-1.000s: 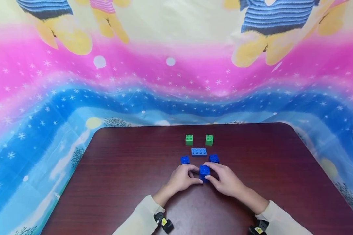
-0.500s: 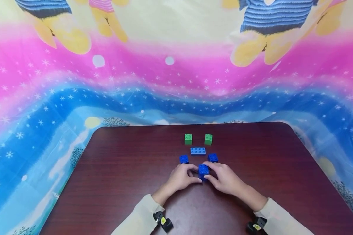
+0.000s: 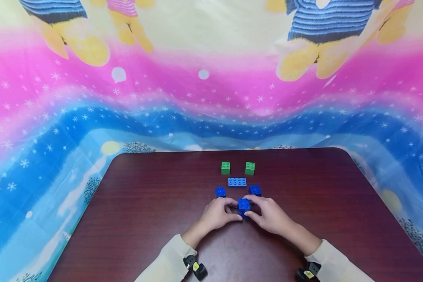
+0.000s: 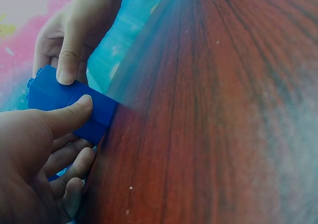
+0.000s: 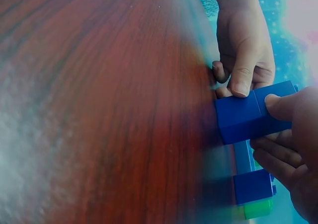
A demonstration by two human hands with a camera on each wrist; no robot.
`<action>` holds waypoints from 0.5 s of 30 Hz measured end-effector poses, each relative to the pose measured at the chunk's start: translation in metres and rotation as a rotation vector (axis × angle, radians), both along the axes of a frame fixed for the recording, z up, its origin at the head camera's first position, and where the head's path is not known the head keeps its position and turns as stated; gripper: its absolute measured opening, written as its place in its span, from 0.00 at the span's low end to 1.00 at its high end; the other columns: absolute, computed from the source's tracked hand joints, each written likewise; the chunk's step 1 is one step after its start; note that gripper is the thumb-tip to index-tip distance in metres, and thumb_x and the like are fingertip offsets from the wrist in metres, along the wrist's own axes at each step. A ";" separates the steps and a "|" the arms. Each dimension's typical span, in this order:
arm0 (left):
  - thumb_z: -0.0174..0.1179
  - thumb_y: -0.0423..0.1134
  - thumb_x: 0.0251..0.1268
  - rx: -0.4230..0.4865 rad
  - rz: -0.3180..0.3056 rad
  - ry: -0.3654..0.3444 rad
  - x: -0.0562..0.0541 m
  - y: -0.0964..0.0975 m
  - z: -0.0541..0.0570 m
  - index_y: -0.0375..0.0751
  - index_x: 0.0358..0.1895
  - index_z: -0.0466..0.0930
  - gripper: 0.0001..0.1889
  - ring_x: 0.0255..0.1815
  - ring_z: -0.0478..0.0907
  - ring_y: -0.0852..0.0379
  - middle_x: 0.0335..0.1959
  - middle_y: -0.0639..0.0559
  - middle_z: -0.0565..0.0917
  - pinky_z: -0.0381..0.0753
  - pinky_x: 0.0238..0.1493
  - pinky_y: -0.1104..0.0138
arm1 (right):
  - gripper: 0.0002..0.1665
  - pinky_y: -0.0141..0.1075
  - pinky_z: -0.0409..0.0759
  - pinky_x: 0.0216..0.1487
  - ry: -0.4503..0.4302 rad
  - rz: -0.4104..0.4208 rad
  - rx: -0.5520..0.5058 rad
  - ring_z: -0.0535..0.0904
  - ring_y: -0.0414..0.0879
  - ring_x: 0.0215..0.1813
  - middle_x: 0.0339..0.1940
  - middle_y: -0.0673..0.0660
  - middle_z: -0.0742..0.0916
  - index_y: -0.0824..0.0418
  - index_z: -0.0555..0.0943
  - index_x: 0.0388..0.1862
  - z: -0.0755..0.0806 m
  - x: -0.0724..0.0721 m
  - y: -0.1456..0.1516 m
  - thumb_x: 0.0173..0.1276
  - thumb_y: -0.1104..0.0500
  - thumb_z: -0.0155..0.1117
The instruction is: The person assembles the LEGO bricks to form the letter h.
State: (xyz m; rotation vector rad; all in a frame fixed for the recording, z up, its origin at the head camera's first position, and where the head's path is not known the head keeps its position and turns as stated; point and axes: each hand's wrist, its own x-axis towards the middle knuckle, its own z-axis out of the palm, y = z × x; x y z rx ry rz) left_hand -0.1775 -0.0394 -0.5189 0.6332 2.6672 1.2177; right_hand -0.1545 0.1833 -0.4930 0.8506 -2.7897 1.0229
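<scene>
Two dark blue toy building bricks, stacked one on the other with a thin seam between, stand upright on the table between both hands. My left hand (image 3: 216, 213) pinches the lower brick (image 4: 102, 112), thumb on its near face. My right hand (image 3: 269, 214) grips the upper brick (image 3: 244, 204), its thumb (image 5: 278, 106) on the near side and fingers behind. Studs show on top of the stack. Just beyond the hands sit two more dark blue bricks, the left one (image 3: 220, 192) close to my left fingers and the right one (image 3: 255, 190) beyond my right fingers.
A longer lighter-blue brick (image 3: 237, 182) lies behind the blue ones. Farther back stand two green bricks, a left one (image 3: 225, 168) and a right one (image 3: 250, 168). The dark wooden table (image 3: 155, 188) ends at a patterned cloth backdrop (image 3: 211, 98).
</scene>
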 end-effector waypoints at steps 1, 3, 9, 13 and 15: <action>0.79 0.52 0.53 -0.002 -0.001 -0.001 0.000 0.000 0.000 0.49 0.51 0.88 0.23 0.27 0.78 0.73 0.28 0.65 0.85 0.77 0.32 0.71 | 0.26 0.43 0.84 0.54 -0.010 -0.004 -0.012 0.86 0.46 0.55 0.53 0.51 0.88 0.58 0.80 0.62 -0.001 0.000 0.000 0.66 0.58 0.75; 0.78 0.52 0.53 -0.003 -0.003 -0.002 0.000 0.000 0.000 0.49 0.51 0.88 0.23 0.27 0.77 0.73 0.28 0.65 0.85 0.77 0.31 0.71 | 0.26 0.44 0.84 0.54 -0.030 -0.012 -0.038 0.86 0.45 0.55 0.53 0.51 0.88 0.58 0.80 0.62 -0.002 0.001 0.000 0.66 0.58 0.75; 0.78 0.52 0.53 0.000 -0.008 -0.008 0.001 0.000 0.001 0.48 0.52 0.88 0.23 0.26 0.77 0.72 0.26 0.67 0.83 0.76 0.31 0.71 | 0.26 0.46 0.84 0.54 -0.056 -0.035 -0.088 0.86 0.47 0.54 0.52 0.53 0.89 0.59 0.80 0.62 -0.006 0.001 0.000 0.66 0.57 0.75; 0.78 0.52 0.54 0.003 -0.012 -0.007 0.001 -0.001 0.001 0.49 0.52 0.87 0.23 0.27 0.77 0.72 0.27 0.66 0.84 0.76 0.31 0.72 | 0.26 0.47 0.84 0.53 -0.046 -0.048 -0.098 0.87 0.48 0.53 0.51 0.54 0.89 0.59 0.81 0.61 -0.009 0.001 0.000 0.66 0.57 0.75; 0.78 0.52 0.54 0.005 -0.016 -0.005 0.001 -0.001 0.001 0.49 0.52 0.87 0.23 0.27 0.77 0.72 0.28 0.66 0.84 0.76 0.31 0.72 | 0.26 0.47 0.85 0.52 -0.045 -0.053 -0.105 0.87 0.48 0.52 0.51 0.54 0.89 0.59 0.81 0.61 -0.010 0.002 0.000 0.65 0.57 0.75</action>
